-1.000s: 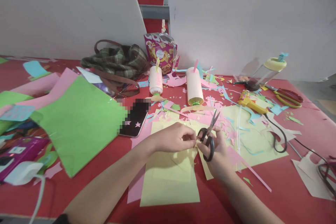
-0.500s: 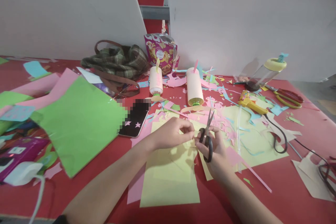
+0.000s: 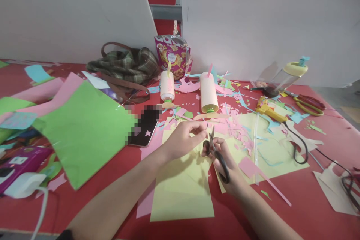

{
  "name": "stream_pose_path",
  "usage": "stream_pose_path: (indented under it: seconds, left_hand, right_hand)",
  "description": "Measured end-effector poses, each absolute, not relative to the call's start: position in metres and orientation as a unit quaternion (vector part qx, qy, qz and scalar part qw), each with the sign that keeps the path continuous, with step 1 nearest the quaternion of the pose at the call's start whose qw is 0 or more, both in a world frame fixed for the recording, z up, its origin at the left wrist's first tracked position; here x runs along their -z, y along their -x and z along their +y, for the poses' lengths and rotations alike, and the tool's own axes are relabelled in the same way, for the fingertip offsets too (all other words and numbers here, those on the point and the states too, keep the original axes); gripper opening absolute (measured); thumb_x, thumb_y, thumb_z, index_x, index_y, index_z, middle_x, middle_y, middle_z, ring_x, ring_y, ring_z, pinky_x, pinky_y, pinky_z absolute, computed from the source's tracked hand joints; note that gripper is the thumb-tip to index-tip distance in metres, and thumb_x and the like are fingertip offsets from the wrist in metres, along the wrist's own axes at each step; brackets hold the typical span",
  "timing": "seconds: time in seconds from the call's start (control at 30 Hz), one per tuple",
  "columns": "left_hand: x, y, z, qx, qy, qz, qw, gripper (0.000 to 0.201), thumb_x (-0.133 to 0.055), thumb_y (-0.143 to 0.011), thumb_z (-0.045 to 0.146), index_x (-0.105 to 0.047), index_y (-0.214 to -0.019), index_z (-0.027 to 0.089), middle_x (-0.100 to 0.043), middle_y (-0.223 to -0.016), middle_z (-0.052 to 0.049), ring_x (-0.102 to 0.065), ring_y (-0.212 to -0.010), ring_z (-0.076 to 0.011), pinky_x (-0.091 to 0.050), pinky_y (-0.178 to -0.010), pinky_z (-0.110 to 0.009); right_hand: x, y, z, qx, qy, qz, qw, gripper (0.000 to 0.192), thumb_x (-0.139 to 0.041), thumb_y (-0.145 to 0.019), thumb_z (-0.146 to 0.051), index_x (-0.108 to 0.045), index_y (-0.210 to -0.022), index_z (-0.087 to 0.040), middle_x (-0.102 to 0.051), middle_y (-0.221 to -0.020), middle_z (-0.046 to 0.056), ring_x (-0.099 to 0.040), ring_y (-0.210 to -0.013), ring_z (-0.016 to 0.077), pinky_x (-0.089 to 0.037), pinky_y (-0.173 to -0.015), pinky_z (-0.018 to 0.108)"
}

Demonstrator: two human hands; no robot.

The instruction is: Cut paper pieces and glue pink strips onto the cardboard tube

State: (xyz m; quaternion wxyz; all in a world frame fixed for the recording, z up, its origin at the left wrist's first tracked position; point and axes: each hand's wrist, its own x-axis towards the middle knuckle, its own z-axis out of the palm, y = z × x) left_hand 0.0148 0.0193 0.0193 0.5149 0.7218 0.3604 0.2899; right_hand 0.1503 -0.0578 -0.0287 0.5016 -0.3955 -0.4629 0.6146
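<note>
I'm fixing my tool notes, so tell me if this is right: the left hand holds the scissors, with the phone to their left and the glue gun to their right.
Wrong hand: the head view shows the scissors in the right hand. The phone is to their left and the glue gun to their right.

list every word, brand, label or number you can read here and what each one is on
Nothing reads with certainty.
Snack bag: large white letters across the top, too distorted to quote; smaller print too blurred.
Purple device: any marking on its pale patch is too small.
</note>
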Motion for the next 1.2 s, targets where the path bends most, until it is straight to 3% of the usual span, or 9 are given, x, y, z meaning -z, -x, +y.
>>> stream_pose_path:
  seconds: [0.63,1.2]
  left_hand:
    - [-0.014,-0.022,0.009,-0.285,-0.693,0.361,0.555,0.019,-0.037,-0.078,0.020,-0.044,-0.061,0.015,-0.051,-0.057,0.003,-0.051,-0.054,-0.0078,-0.041,-0.059,-0.022]
    - [-0.011,-0.025,0.007,-0.328,-0.680,0.370,0.542,0.020,-0.039,-0.078,0.020,-0.044,-0.059,0.015,-0.050,-0.052,0.005,-0.047,-0.050,-0.0061,-0.038,-0.054,-0.019]
  right_hand:
    - [0.027,-0.151,-0.057,-0.609,0.398,-0.461,0.508,0.033,-0.048,-0.072,-0.049,-0.036,-0.090,-0.025,-0.045,-0.085,0.003,-0.045,-0.078,0.0176,-0.036,-0.067,0.030]
    - [0.028,-0.148,-0.057,-0.611,0.404,-0.437,0.522,0.026,-0.048,-0.074,-0.045,-0.037,-0.087,-0.026,-0.040,-0.077,0.000,-0.039,-0.069,0.0139,-0.034,-0.064,0.027]
